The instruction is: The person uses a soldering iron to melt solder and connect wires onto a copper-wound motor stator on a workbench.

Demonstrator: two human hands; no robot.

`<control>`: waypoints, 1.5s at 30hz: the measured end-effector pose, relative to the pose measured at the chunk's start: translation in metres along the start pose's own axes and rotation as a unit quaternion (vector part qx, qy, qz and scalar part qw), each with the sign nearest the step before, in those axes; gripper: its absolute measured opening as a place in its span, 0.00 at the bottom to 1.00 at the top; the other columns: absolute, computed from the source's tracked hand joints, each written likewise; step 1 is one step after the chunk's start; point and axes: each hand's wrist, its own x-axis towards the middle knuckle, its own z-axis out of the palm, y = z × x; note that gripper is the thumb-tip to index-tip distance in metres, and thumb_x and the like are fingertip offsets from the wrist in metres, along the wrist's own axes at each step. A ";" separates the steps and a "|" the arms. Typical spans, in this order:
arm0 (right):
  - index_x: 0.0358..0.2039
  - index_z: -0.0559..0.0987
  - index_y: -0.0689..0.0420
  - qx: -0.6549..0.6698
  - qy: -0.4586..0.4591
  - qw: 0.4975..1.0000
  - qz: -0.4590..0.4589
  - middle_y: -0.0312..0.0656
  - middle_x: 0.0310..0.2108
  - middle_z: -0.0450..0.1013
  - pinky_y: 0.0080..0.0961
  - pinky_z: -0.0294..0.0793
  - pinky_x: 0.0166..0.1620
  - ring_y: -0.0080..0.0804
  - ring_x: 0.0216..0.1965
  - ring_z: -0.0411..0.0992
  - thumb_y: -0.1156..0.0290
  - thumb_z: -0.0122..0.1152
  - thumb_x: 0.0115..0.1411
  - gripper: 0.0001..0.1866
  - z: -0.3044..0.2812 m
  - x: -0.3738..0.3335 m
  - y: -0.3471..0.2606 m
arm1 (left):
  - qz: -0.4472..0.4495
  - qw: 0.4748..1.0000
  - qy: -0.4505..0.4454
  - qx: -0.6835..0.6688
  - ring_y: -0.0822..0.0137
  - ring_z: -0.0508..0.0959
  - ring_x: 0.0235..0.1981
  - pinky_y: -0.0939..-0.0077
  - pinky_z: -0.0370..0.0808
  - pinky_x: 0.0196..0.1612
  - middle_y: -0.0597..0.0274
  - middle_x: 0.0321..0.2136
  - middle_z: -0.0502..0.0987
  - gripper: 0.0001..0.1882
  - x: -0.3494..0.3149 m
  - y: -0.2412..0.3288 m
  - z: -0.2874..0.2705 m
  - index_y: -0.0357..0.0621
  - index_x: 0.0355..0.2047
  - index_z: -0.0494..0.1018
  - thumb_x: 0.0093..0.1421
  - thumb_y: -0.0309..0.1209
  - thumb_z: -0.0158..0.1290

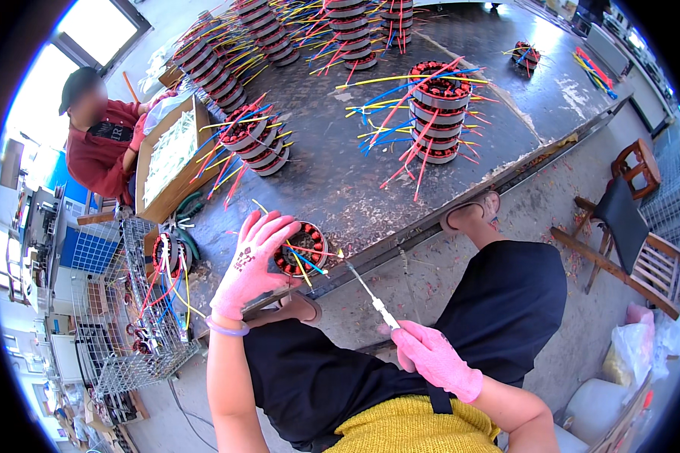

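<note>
My left hand (255, 255), in a pink glove, has its fingers stretched up and its thumb apart. It lies against or just in front of the left side of a motor stator (321, 240) with red windings and red, blue and yellow lead wires, at the table's near edge. Whether the palm touches it I cannot tell. My right hand (431, 355), also gloved in pink, is closed round a slim tool with a white handle (385, 312) and a thin metal shaft. Its tip points up and left, close to the stator's right side; the tip's exact shape is too small to tell.
Stacked stators (438, 121) with coloured leads stand on the dark table (340, 162), more farther back. At left are a cardboard box (175, 189) of white pieces, green-handled pliers (189, 205), a wire basket (140, 370) and a person (106, 151). A wooden chair (619, 241) stands right.
</note>
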 end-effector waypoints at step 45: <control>0.54 0.75 0.62 -0.053 0.001 0.998 -0.026 0.32 0.18 0.65 0.20 0.63 0.26 0.17 0.20 0.61 0.60 0.44 0.72 0.21 -0.001 0.002 0.003 | 0.003 1.000 -0.001 0.007 0.55 0.62 0.67 0.51 0.49 0.72 0.60 0.60 0.70 0.49 0.000 0.002 -0.001 0.47 0.61 0.69 0.33 0.36 0.71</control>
